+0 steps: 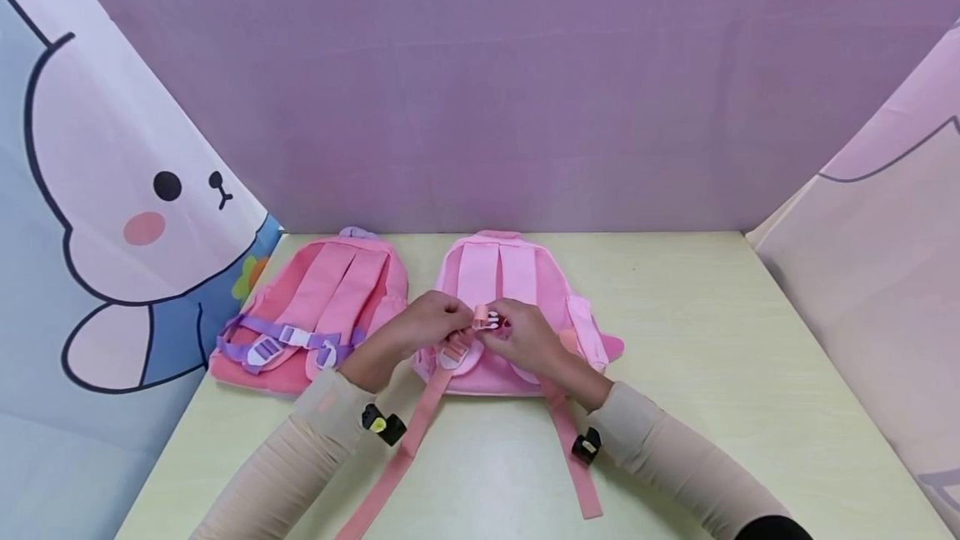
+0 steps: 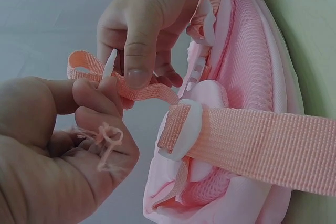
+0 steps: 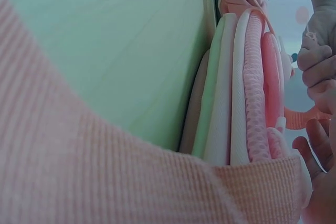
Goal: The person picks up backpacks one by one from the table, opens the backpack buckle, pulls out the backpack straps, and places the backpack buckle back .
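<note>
2 backpacks (image 1: 322, 282) (image 1: 517, 273) were counted, 2 hands (image 1: 431, 321) (image 1: 525, 336), 2 coral strap tails (image 1: 390, 473) (image 1: 573, 461), 2 black wrist units (image 1: 384, 425) (image 1: 587, 446), 1 table (image 1: 712, 332)

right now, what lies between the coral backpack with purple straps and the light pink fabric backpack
In the head view, pale tabletop lies between them, with the bare left hand above part of it.

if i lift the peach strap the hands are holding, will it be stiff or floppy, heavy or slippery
Probably floppy: the peach strap bends into a loop near the left hand. It's likely light, being thin, flat webbing. It may not be very slippery, since its surface looks woven rather than smooth.
</note>
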A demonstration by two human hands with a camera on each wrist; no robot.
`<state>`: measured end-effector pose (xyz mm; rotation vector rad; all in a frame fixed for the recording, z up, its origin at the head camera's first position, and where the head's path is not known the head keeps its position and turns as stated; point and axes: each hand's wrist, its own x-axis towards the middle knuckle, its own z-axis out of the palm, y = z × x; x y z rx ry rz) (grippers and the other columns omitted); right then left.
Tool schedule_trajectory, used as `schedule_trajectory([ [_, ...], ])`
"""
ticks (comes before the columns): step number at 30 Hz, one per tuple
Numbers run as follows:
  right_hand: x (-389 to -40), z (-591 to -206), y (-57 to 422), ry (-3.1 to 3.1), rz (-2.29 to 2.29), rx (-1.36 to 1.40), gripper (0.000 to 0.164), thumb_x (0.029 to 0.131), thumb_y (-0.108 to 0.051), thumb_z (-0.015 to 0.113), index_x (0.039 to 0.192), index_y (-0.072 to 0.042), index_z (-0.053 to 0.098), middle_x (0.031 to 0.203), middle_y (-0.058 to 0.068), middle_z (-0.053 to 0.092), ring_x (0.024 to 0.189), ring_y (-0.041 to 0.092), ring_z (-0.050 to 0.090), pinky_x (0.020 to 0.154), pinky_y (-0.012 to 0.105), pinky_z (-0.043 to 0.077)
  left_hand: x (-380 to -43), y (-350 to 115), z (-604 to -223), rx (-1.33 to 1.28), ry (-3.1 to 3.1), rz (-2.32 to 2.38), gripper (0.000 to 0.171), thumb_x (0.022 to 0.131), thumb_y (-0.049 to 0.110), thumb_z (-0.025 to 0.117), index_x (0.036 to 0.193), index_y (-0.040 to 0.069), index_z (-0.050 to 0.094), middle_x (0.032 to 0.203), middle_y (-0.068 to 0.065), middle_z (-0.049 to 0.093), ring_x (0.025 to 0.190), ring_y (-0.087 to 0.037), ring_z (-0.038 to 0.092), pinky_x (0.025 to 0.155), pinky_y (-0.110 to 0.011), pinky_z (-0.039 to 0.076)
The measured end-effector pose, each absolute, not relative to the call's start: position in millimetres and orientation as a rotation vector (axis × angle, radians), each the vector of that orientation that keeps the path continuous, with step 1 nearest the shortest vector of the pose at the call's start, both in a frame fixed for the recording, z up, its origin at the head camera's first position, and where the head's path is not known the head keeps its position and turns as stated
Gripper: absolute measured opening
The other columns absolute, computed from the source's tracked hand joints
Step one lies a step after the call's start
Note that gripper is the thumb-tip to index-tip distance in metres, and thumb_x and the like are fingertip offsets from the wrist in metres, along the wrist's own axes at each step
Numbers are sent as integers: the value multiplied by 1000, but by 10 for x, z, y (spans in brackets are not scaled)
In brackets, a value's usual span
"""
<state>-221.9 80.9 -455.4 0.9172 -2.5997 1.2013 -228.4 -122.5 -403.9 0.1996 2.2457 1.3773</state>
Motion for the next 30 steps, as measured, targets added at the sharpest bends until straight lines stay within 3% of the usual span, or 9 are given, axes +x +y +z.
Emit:
schedule_trajectory([
  [9,-2213,-4550,808,-2630,1180,890,26,88,-15,78,111,-6,70,97,5,71,85,13,62,74,23,55,-2275,-1228,-4034,205,2245,1387,26,104,18,54,95,0,70,81,-9,66,63,-15,55,56,-25,47],
  [30,-2231,-4566,808,-2666,1169,870,26,89,-17,78,110,-5,70,98,6,72,88,16,67,77,25,58,-2263,-1239,-4000,240,2270,1394,24,104,17,54,98,0,70,85,-9,67,67,-15,57,59,-26,50],
])
